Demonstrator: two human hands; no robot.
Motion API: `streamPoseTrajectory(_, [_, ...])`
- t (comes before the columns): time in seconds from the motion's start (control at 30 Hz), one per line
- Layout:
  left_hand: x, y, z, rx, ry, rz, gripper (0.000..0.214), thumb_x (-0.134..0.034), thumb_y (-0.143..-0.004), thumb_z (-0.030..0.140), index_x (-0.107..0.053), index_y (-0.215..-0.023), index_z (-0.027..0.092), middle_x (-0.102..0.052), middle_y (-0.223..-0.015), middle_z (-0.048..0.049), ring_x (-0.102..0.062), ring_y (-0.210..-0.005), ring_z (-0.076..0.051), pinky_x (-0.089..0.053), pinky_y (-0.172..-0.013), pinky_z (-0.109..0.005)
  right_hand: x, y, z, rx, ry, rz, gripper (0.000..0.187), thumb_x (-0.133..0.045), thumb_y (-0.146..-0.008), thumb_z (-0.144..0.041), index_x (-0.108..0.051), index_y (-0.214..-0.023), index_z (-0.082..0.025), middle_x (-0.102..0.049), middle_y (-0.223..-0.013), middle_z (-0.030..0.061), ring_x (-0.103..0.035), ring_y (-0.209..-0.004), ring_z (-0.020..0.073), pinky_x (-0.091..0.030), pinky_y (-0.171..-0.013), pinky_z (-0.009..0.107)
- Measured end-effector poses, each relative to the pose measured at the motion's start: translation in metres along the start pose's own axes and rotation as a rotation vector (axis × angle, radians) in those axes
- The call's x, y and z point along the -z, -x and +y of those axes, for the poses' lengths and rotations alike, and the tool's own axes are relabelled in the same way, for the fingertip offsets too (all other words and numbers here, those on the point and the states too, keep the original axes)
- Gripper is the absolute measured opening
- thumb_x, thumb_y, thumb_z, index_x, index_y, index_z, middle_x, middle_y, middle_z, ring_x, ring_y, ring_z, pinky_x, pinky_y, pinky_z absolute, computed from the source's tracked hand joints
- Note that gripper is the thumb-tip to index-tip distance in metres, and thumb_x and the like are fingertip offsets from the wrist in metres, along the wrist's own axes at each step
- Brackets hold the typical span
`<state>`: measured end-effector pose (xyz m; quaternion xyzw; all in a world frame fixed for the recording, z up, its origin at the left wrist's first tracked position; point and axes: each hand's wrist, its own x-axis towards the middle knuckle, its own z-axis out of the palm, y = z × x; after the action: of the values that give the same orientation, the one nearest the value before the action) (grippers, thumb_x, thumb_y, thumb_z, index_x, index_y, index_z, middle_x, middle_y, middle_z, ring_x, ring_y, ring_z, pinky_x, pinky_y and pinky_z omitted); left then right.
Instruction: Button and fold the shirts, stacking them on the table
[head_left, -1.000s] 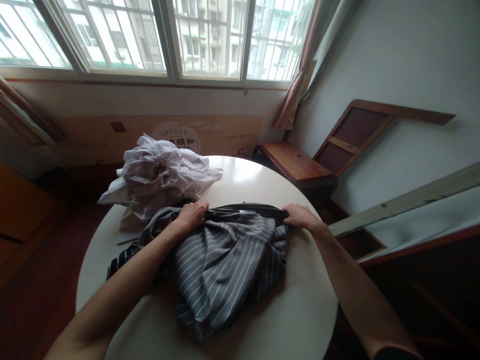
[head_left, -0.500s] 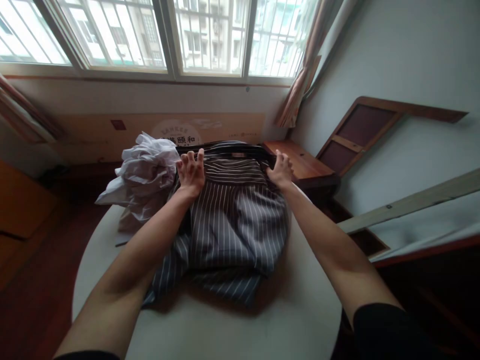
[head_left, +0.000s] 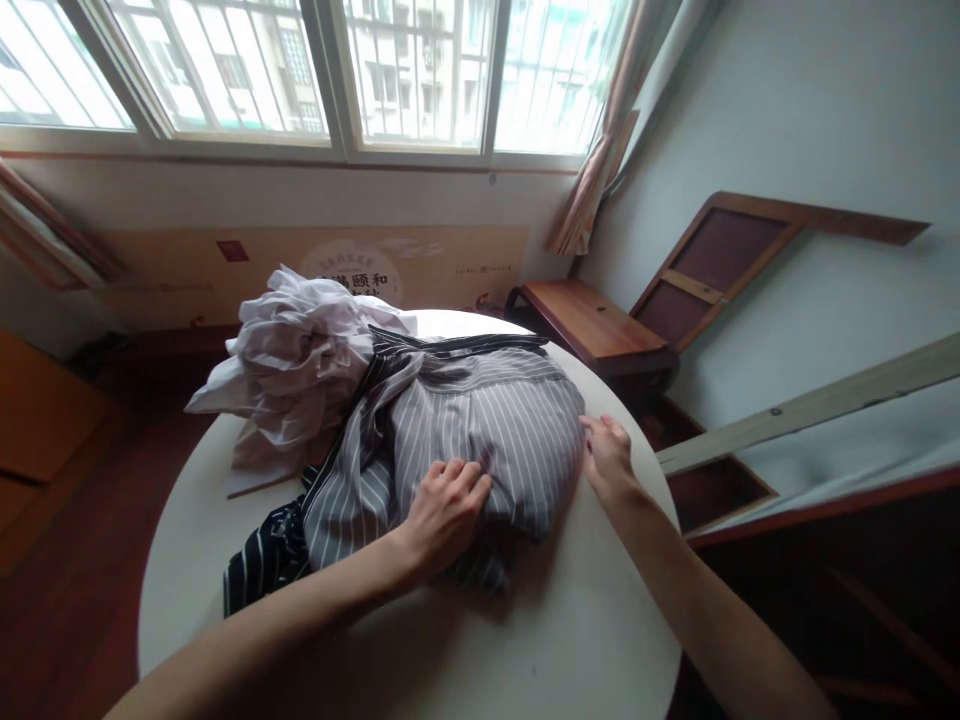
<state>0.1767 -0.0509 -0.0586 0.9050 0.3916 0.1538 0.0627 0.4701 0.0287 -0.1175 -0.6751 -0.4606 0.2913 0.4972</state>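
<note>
A grey striped garment (head_left: 480, 420) with a dark band along its far edge lies bunched on the round white table (head_left: 585, 640). My left hand (head_left: 446, 510) rests on its near part, fingers curled into the cloth. At the garment's right edge my right hand (head_left: 609, 458) touches the fabric with fingers bent against it. A crumpled pile of white clothes (head_left: 300, 350) sits on the table's far left, touching the striped garment.
A wooden chair (head_left: 592, 325) stands beyond the table on the right, under the curtain (head_left: 600, 140). Wooden frames (head_left: 720, 260) and a long plank (head_left: 817, 405) lean on the right wall. Windows (head_left: 405, 70) run along the far wall above a cardboard panel (head_left: 420, 265).
Both hands lifted the garment's banded edge and carried it to the far side of the table, then came back toward me onto the near and right parts of the cloth.
</note>
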Motion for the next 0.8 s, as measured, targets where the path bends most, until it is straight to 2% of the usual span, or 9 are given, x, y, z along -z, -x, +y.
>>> streamPoseTrajectory(0.1, [-0.003,-0.013,-0.015,0.144,0.274,0.013,0.017,-0.046,-0.083,0.017,-0.063,-0.078,0.018,-0.064,-0.075,-0.0055,-0.058,-0.076,-0.02,-0.042,-0.072,-0.032,0.003,0.024,-0.01,-0.264,-0.286,0.023,0.028,-0.05,-0.07,-0.038,-0.051,-0.094,-0.023,-0.063,-0.091,0.0084,-0.062,-0.095,0.0268,-0.054,-0.083,0.043])
streamPoseTrajectory(0.2, [0.005,-0.033,-0.046,0.43,0.815,0.147,0.021,-0.045,-0.083,0.028,-0.061,-0.075,0.017,-0.06,-0.064,-0.0012,-0.055,-0.062,-0.016,-0.041,-0.059,-0.026,0.002,0.041,-0.026,-0.257,-0.459,-0.228,0.017,-0.047,-0.069,-0.032,-0.053,-0.082,-0.023,-0.065,-0.088,0.0089,-0.063,-0.094,0.0274,-0.053,-0.085,0.045])
streamPoseTrajectory(0.3, [0.017,-0.052,-0.085,0.705,1.103,0.267,0.023,-0.048,-0.081,0.033,-0.061,-0.079,0.014,-0.059,-0.063,-0.0008,-0.055,-0.061,-0.015,-0.044,-0.06,-0.026,-0.006,0.045,-0.042,-0.13,-0.578,-0.355,0.036,-0.045,-0.066,-0.026,-0.057,-0.1,-0.024,-0.064,-0.111,0.0078,-0.057,-0.111,0.0268,-0.048,-0.095,0.049])
streamPoseTrajectory(0.37, [0.024,-0.058,-0.105,0.757,0.931,0.355,0.018,-0.054,-0.078,0.029,-0.062,-0.083,0.014,-0.061,-0.069,-0.0023,-0.056,-0.067,-0.016,-0.045,-0.067,-0.028,-0.017,0.036,-0.051,-0.016,-0.611,-0.371,0.058,-0.046,-0.064,-0.022,-0.05,-0.121,-0.028,-0.053,-0.132,0.0041,-0.048,-0.124,0.0244,-0.042,-0.101,0.049])
streamPoseTrajectory(0.47, [0.03,-0.055,-0.113,0.634,0.407,0.518,0.023,-0.055,-0.079,0.021,-0.06,-0.1,0.014,-0.062,-0.089,-0.0075,-0.057,-0.083,-0.02,-0.044,-0.079,-0.033,-0.035,0.011,-0.057,0.142,-0.486,-0.429,0.078,-0.052,-0.065,-0.022,-0.032,-0.139,-0.03,-0.03,-0.15,0.0008,-0.032,-0.136,0.0219,-0.03,-0.11,0.046])
streamPoseTrajectory(0.57, [0.033,-0.034,-0.087,0.32,0.037,0.55,0.022,-0.048,-0.086,0.023,-0.057,-0.106,0.018,-0.059,-0.102,-0.0099,-0.053,-0.095,-0.023,-0.041,-0.085,-0.037,-0.05,-0.003,-0.057,0.245,-0.267,-0.511,0.077,-0.057,-0.072,-0.033,-0.029,-0.143,-0.022,-0.025,-0.152,0.0067,-0.024,-0.139,0.0239,-0.022,-0.113,0.044])
streamPoseTrajectory(0.63, [0.031,-0.012,-0.062,0.025,-0.066,0.393,0.023,-0.047,-0.089,0.035,-0.06,-0.098,0.019,-0.06,-0.092,-0.008,-0.053,-0.089,-0.022,-0.041,-0.082,-0.037,-0.054,0.004,-0.057,0.386,-0.13,-0.515,0.077,-0.057,-0.076,-0.045,-0.029,-0.142,-0.019,-0.026,-0.151,0.011,-0.023,-0.139,0.0266,-0.021,-0.112,0.045])
streamPoseTrajectory(0.7, [0.026,0.011,-0.043,-0.161,-0.107,0.163,0.037,-0.05,-0.085,0.052,-0.06,-0.095,0.018,-0.059,-0.083,-0.007,-0.052,-0.082,-0.022,-0.041,-0.076,-0.036,-0.052,0.024,-0.057,0.597,0.028,-0.53,0.082,-0.061,-0.074,-0.056,-0.031,-0.141,-0.018,-0.026,-0.15,0.0136,-0.024,-0.137,0.0297,-0.023,-0.11,0.048])
streamPoseTrajectory(0.8, [0.017,0.036,-0.035,-0.077,-0.154,0.01,0.051,-0.053,-0.08,0.06,-0.057,-0.108,0.017,-0.059,-0.096,-0.0101,-0.052,-0.088,-0.025,-0.042,-0.076,-0.038,-0.048,0.066,-0.058,0.835,0.286,-0.518,0.083,-0.07,-0.061,-0.065,-0.047,-0.126,-0.018,-0.039,-0.137,0.0168,-0.036,-0.126,0.0337,-0.031,-0.103,0.05])
